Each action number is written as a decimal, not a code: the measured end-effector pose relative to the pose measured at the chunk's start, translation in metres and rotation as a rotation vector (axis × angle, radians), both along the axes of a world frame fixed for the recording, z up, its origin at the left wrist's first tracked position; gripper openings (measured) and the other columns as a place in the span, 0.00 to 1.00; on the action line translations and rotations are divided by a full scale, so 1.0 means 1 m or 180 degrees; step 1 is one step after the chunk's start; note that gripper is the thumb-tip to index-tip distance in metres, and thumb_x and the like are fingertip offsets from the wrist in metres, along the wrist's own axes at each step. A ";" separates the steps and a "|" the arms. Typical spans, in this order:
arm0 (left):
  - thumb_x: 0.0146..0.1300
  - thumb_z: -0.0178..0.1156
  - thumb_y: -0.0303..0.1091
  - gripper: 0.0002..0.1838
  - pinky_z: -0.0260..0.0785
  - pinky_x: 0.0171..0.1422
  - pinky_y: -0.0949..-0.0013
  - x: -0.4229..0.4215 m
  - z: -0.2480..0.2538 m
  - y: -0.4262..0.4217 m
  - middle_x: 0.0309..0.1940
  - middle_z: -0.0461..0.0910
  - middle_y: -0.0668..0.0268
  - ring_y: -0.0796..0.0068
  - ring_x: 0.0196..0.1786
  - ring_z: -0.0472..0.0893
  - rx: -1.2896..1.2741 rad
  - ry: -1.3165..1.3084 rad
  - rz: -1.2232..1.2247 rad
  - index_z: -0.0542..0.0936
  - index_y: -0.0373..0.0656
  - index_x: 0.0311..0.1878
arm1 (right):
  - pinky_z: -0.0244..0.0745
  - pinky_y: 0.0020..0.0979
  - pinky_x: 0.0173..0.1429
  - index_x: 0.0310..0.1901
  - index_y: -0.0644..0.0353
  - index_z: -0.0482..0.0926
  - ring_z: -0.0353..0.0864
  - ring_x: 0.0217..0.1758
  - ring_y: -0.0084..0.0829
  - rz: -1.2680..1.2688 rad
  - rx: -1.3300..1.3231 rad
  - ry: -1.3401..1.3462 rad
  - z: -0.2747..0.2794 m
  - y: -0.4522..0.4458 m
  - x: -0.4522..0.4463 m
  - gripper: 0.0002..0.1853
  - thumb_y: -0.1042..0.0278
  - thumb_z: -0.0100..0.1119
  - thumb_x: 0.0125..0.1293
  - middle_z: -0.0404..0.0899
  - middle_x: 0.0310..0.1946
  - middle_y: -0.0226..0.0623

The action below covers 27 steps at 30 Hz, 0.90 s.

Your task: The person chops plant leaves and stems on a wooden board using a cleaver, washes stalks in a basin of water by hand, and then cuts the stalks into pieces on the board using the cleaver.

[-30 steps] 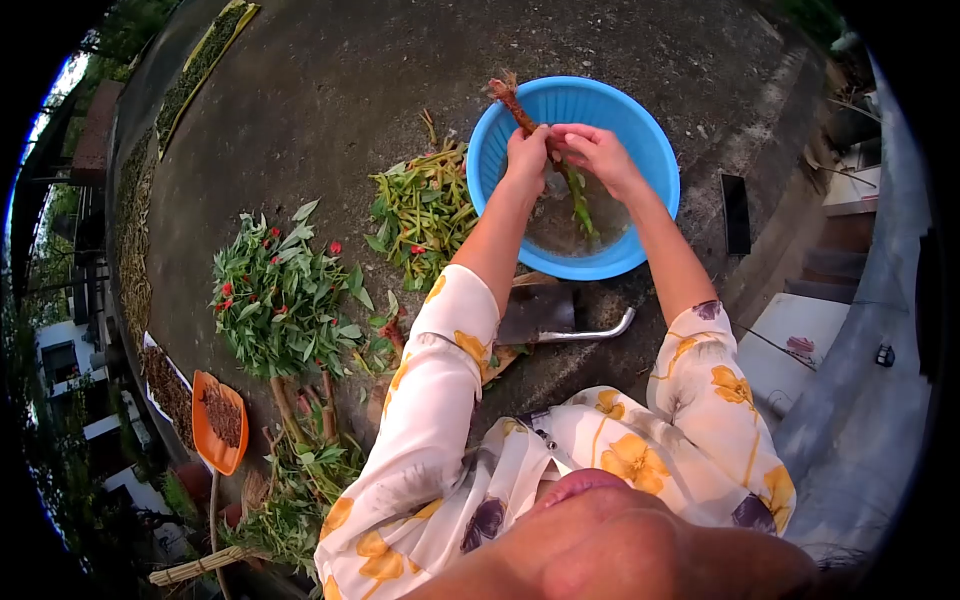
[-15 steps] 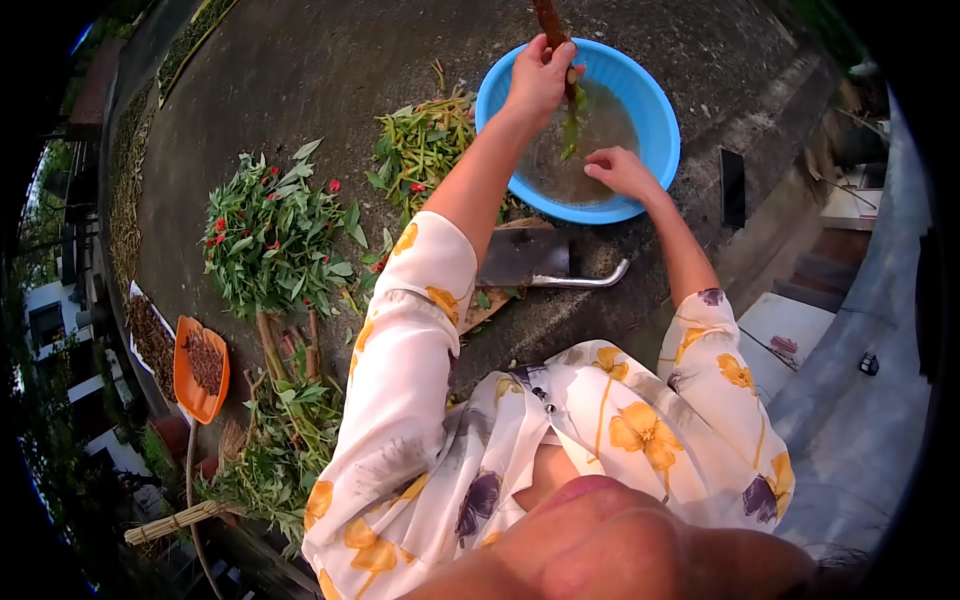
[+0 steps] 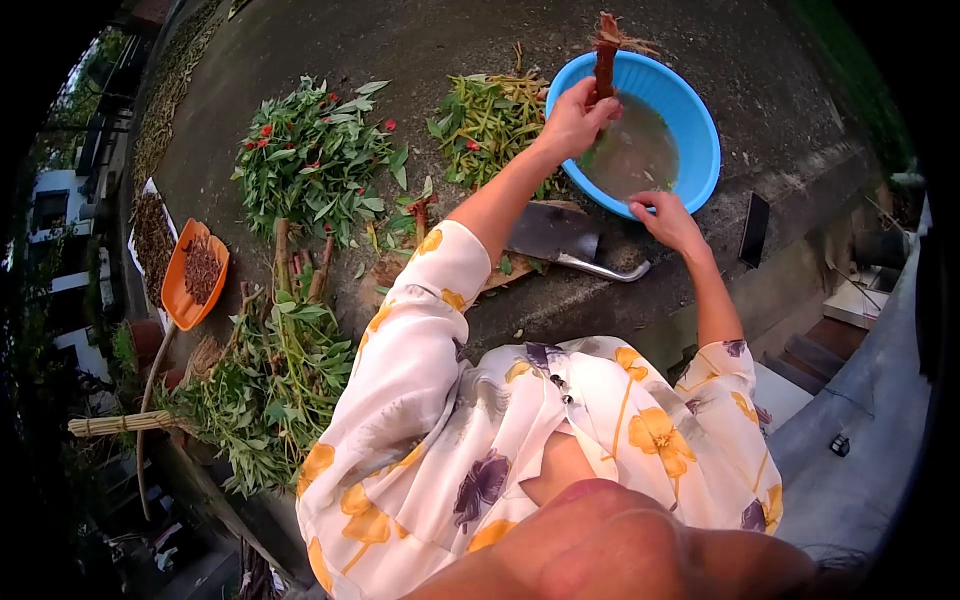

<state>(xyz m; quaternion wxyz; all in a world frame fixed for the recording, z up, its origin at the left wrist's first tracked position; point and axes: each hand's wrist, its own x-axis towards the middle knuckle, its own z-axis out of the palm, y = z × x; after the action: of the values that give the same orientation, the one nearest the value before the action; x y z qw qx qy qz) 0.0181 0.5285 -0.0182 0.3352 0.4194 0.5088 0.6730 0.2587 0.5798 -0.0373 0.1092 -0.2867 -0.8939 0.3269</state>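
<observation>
My left hand [image 3: 578,120] is closed round a reddish-brown stem [image 3: 605,62] with thin roots at its upper end, held over the left side of a blue basin [image 3: 705,150]. Cloudy water [image 3: 635,150] lies in the basin. My right hand [image 3: 665,218] is at the basin's near rim, thumb and fingers apart, with nothing seen in it. Left of the basin is a pile of cut green stems [image 3: 497,125]. A wide-bladed cleaver [image 3: 553,232] with a metal handle lies on a board just below the basin.
A leafy bundle with red flowers [image 3: 310,160] lies at the left, with more leafy stalks [image 3: 275,390] below it. An orange scoop [image 3: 195,275] holds brown bits. A black flat object [image 3: 754,230] is right of the basin, near the ledge.
My right hand has let go of the stem and moved down to the basin's near rim. My left hand still holds the stem, now upright at the basin's left. The view has shifted.
</observation>
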 end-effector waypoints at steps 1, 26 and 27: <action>0.76 0.55 0.36 0.10 0.78 0.51 0.66 0.001 0.011 -0.006 0.42 0.85 0.64 0.73 0.47 0.85 -0.0038 -0.0631 0.0106 0.73 0.41 0.52 | 0.76 0.40 0.56 0.53 0.63 0.83 0.83 0.52 0.48 -0.0316 0.0249 0.0302 0.003 -0.004 -0.001 0.15 0.66 0.60 0.69 0.85 0.48 0.48; 0.80 0.48 0.37 0.12 0.80 0.52 0.47 -0.040 0.069 -0.386 0.39 0.78 0.60 0.64 0.41 0.82 0.0597 -0.1078 0.1278 0.72 0.39 0.56 | 0.73 0.53 0.45 0.44 0.58 0.70 0.79 0.41 0.52 0.0699 0.0747 -0.0879 -0.086 -0.122 0.003 0.19 0.72 0.66 0.52 0.79 0.32 0.47; 0.80 0.48 0.36 0.12 0.80 0.50 0.49 -0.031 0.070 -0.414 0.38 0.77 0.61 0.65 0.39 0.81 0.0546 -0.1124 0.1398 0.72 0.39 0.56 | 0.74 0.54 0.44 0.44 0.58 0.69 0.80 0.40 0.54 0.0636 0.0685 -0.0881 -0.086 -0.125 0.005 0.19 0.71 0.66 0.53 0.79 0.31 0.48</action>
<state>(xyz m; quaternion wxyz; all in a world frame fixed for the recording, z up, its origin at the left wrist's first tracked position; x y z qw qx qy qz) -0.0130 0.1150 0.0522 0.2282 0.2024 0.4624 0.8325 0.2634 0.4552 -0.1234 -0.0177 -0.2254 -0.9541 0.1962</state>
